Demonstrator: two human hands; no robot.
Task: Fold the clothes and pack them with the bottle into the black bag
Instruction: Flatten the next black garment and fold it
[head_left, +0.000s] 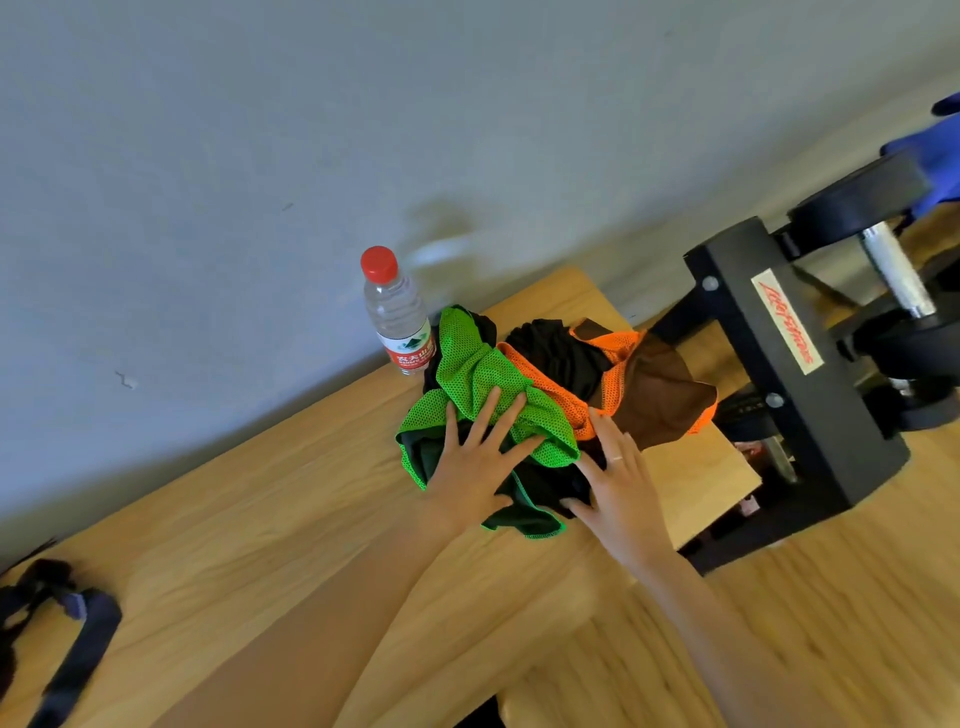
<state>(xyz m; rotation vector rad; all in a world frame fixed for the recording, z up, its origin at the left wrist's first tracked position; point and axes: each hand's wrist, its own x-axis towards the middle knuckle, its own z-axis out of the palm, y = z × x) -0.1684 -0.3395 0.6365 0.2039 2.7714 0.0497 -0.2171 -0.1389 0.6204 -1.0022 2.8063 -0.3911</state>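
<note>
The black bag is cut off at the frame edge, well left of the left hand; only straps show. Both hands lie flat, fingers spread, on crumpled mesh clothes, green and orange over black, right hand just beside. Beyond the left hand's fingertips stands a clear ribbed bottle, red-capped, on the wooden tabletop.

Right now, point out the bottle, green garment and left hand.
bottle (399, 325): head view, clear body above label.
green garment (475, 364): head view, mesh fold.
left hand (475, 460): head view, back of hand.
</note>
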